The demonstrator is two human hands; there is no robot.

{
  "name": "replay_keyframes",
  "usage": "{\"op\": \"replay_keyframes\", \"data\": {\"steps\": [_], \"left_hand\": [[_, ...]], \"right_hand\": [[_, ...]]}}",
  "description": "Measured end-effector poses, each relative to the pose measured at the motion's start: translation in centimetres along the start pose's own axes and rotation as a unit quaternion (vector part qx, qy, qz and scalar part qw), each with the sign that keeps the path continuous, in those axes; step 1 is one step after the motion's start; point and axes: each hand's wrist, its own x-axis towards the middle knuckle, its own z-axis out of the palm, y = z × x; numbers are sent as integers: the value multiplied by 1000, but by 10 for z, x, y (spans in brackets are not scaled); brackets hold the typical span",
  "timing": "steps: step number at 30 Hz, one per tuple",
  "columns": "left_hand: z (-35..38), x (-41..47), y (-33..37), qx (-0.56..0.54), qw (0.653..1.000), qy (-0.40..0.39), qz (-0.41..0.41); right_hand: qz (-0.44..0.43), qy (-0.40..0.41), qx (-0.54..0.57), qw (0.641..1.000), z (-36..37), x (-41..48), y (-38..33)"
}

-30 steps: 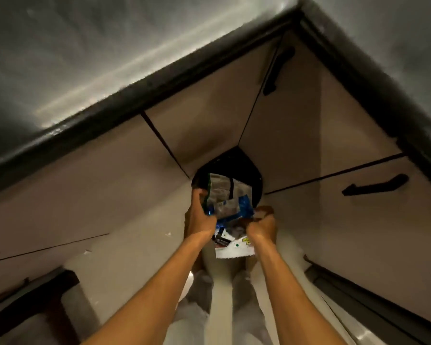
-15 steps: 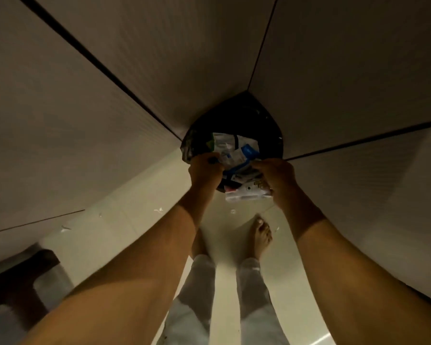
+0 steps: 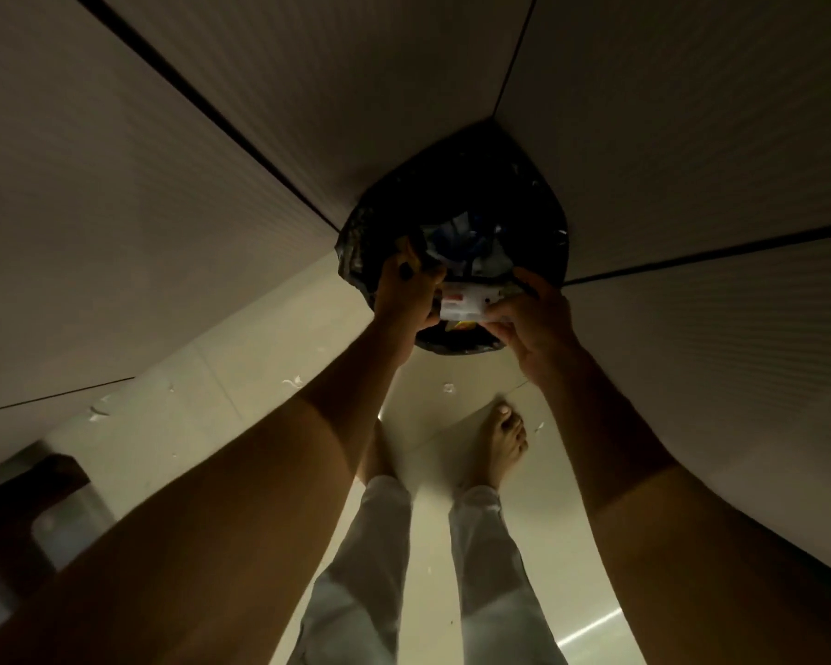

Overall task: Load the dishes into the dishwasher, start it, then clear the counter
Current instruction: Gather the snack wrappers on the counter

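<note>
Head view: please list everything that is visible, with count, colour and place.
bag: one, black, open, in the cabinet corner.
packet: one, white, at the bag's near rim.
wrappers: several, blue and grey, inside the bag.
cabinets: several panels, beige, on both sides of the corner.
floor: one, pale tiles, below.
scraps: a few, white, on the floor.
feet: two, bare, below the bag.
left hand: grips the bag's rim.
right hand: pinches the packet.

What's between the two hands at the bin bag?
A white wrapper with a red mark, pinched by the right hand and reaching the left hand, at the black bin bag's rim. Head view shows it.
</note>
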Motion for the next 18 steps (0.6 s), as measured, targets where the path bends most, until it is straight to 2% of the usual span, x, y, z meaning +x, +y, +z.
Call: {"op": "replay_keyframes", "data": {"steps": [2,4,7,9,12,16,18], "left_hand": [[-2,3,-2,40,999,-5,33],[-3,4,-4,108,992,-5,70],[-3,6,-8,168,983,-20,76],[-2,8,-9,187,980,-35,58],[-3,6,-10,216,972,-71,54],[-3,-16,0,207,974,-63,61],[-3,-30,9,230,968,-65,71]], "right_hand": [[-22,72,-105,992,9,18,2],[-59,103,-279,953,15,32,3],[-90,78,-469,875,19,41,4],[-89,56,-513,852,21,42,7],[-65,34,-482,873,24,36,11],[-57,46,-329,941,16,18,-1],[-67,44,-287,955,7,16,-8]]}}
